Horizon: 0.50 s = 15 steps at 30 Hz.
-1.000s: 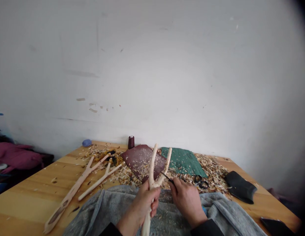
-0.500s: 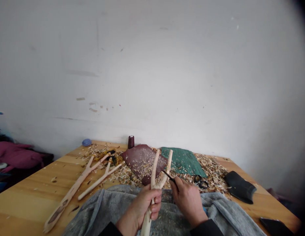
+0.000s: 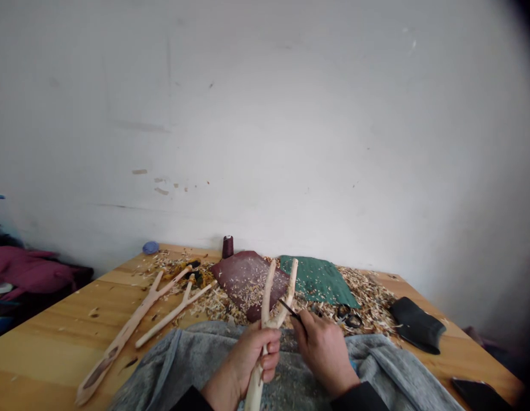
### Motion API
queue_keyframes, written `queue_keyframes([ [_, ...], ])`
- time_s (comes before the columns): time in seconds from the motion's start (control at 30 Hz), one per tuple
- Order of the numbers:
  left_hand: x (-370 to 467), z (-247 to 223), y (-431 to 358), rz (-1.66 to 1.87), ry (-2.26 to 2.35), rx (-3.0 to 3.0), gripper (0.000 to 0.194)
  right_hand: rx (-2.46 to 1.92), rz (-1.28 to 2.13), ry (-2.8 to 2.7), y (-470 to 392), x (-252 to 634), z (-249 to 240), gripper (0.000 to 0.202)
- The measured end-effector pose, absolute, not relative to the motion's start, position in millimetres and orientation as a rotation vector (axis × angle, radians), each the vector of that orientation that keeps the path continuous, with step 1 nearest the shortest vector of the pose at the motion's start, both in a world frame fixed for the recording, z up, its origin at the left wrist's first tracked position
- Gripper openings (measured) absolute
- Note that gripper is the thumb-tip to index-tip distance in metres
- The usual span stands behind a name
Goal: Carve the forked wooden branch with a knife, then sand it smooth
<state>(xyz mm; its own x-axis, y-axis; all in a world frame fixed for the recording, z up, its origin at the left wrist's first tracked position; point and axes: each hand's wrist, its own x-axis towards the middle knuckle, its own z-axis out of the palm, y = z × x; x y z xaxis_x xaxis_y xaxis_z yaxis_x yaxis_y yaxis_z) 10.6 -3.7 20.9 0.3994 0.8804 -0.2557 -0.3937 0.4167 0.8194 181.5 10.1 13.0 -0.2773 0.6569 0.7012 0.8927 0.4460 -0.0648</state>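
My left hand [image 3: 260, 354] has its grip closed around the pale forked stick [image 3: 255, 388], just below the fork, prongs up over the shaving-strewn surface [image 3: 46, 348]. My right hand [image 3: 323, 349] grips a dark thin tool [image 3: 291, 310], its tip at the right prong.
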Motion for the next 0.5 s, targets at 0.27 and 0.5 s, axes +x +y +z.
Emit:
queue_keyframes([
  [0.27,13.8,20.1,-2.5,0.978,0.835,0.758,0.037,-1.362,-0.481,-2.012,11.4,181.3,12.3,0.036],
  [0.5,22.1,21.9,-7.6,1.183,0.882,0.820,0.037,-1.264,-0.496,-1.943,14.0,185.0,8.2,0.031],
])
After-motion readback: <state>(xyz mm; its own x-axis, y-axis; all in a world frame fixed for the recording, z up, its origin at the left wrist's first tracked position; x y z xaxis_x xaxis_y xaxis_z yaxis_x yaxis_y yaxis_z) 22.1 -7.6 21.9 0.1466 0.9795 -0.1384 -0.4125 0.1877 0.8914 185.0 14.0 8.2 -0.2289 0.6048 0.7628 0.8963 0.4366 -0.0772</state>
